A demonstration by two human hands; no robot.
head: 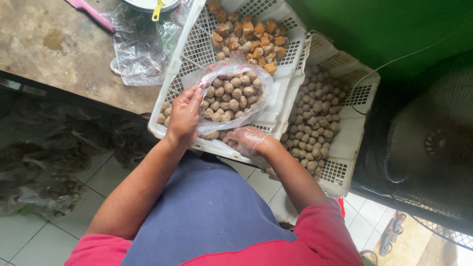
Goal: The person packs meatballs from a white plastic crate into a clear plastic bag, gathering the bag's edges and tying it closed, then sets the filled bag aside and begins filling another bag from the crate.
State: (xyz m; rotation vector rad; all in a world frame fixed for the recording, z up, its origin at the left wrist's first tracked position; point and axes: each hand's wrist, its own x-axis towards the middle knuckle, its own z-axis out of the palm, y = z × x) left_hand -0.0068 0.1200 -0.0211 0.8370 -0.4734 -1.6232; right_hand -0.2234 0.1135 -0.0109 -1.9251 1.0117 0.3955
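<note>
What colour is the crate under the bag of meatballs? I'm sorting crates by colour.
White, a perforated plastic crate, seen clearly in the head view.

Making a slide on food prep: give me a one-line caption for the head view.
Left hand and gloved right hand hold a clear bag of meatballs over a white crate.

The lower white slotted plastic crate of pale meatballs lies partly under the upper white slotted plastic crate — its left part is covered. The clear plastic bag of meatballs and the left hand hide the upper crate's middle. The pink-handled tool and the round white dish with a yellow handle run off the top edge. The right hand wears a thin clear glove — its fingertips sit under the bag, unseen. The dark plastic bags at left are too murky to make out.
</note>
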